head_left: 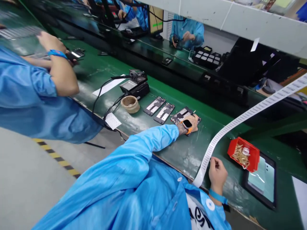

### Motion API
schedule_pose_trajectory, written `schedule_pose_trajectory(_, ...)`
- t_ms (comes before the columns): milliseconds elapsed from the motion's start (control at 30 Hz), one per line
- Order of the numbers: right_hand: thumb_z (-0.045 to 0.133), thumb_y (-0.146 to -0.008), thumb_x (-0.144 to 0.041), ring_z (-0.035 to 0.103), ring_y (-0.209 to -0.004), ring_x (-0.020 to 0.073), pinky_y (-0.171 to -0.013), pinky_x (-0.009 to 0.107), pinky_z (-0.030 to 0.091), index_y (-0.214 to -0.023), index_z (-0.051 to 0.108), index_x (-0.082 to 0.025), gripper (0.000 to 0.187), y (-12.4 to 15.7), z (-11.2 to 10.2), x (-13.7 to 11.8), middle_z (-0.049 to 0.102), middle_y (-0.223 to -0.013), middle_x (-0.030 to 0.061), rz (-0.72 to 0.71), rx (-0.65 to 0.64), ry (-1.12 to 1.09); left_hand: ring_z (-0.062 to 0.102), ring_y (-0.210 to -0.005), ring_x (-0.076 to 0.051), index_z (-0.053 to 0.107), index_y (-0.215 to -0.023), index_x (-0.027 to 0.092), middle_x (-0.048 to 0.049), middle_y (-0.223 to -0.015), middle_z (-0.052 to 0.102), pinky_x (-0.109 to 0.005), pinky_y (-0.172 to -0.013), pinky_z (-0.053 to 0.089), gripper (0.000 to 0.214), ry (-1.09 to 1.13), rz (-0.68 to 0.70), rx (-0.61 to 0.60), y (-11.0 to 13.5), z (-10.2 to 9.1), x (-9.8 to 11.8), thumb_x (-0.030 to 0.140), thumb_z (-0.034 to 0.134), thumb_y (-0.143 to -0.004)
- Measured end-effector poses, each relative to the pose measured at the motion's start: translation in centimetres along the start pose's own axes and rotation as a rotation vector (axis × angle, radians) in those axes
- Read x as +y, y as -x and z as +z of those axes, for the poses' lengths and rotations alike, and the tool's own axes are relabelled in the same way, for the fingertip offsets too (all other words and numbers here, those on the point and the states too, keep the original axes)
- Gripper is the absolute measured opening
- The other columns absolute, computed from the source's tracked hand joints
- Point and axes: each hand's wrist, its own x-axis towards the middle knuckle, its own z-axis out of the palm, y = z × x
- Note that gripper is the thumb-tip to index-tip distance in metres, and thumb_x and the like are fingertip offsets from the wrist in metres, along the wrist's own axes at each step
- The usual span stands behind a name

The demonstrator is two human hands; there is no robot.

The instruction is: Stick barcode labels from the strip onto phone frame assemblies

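Observation:
My left hand (193, 123), with an orange-strapped watch at the wrist, lies over opened phone frames (181, 115) on the green bench. Its fingers bend down at the frames' right side, and their tips are mostly hidden. Two more phone frames, one farther left (154, 105) and one nearer (164, 113), lie beside these with their inner parts showing. My right hand (217, 174), wearing a blue wristband, is closed beside a long white strip of printed labels (219, 135). Its fingertips meet the strip's edge; what they pinch cannot be made out.
A red bin (254, 156) of tan bands stands by a black tray (244, 182) with pale green phone panels (268, 179). Leftward are a tape roll (130, 108) and a corded black device (137, 89). A co-worker's arm (62, 80) works at far left; a shelf (216, 16) overhangs.

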Motion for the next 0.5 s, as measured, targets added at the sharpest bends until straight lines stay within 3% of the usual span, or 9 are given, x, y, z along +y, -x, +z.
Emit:
schedule_pose_trajectory(100, 0.055, -0.083, -0.052, 0.065, -0.073, 0.0236, -0.069, 0.031, 0.046, -0.087, 0.072, -0.015, 0.041, 0.1, -0.1, -0.2, 0.074, -0.081, 0.0111, -0.016, -0.022, 0.017, 0.062, -0.102, -0.042, 0.031, -0.142, -0.014, -0.0332, -0.108, 0.061, -0.048, -0.083, 0.048, 0.082, -0.009, -0.067, 0.002, 0.2, -0.3, -0.4, 0.039, 0.062, -0.088)
schedule_pose_trajectory(233, 0.061, -0.077, -0.05, 0.062, -0.07, 0.0226, -0.069, 0.032, 0.044, -0.081, 0.071, -0.016, 0.036, 0.3, -0.3, -0.6, 0.072, -0.076, 0.0093, 0.03, 0.013, -0.087, 0.056, -0.112, -0.041, 0.032, -0.148, 0.001, -0.0292, -0.122, 0.056, -0.045, -0.082, 0.049, 0.086, 0.007, -0.056, 0.058, 4.3, -0.4, 1.0, 0.053, 0.062, -0.086)
schedule_pose_trajectory(300, 0.064, -0.073, -0.05, 0.06, -0.067, 0.0216, -0.067, 0.032, 0.044, -0.077, 0.071, -0.017, 0.034, 0.0, -0.4, -1.2, 0.07, -0.072, 0.0077, 0.062, 0.023, -0.167, 0.057, -0.112, -0.036, 0.044, -0.14, 0.008, -0.0216, -0.118, 0.06, -0.041, -0.082, 0.05, 0.069, 0.123, 0.084, 0.092, 7.9, 0.5, 2.9, 0.053, 0.057, -0.089)
schedule_pose_trajectory(400, 0.065, -0.07, -0.05, 0.056, -0.061, 0.0177, -0.06, 0.03, 0.043, -0.07, 0.066, -0.017, 0.033, -1.3, -0.4, -2.9, 0.064, -0.063, 0.0035, 0.123, 0.072, -0.311, 0.065, -0.089, -0.023, 0.06, -0.114, 0.014, -0.0083, -0.096, 0.068, -0.032, -0.078, 0.053, 0.039, 0.457, 0.421, 0.018, 13.0, 3.1, 6.3, 0.043, 0.059, -0.089)
schedule_pose_trajectory(500, 0.057, -0.077, -0.052, 0.051, -0.055, 0.0126, -0.053, 0.025, 0.04, -0.073, 0.06, -0.019, 0.033, -3.7, -0.6, -5.5, 0.055, -0.06, -0.0023, 0.19, 0.221, -0.499, 0.063, -0.109, -0.019, 0.054, -0.127, 0.017, -0.0061, -0.122, 0.065, -0.024, -0.093, 0.051, 0.049, 0.592, 0.667, -0.06, 15.6, 5.1, 9.0, 0.04, 0.066, -0.085)
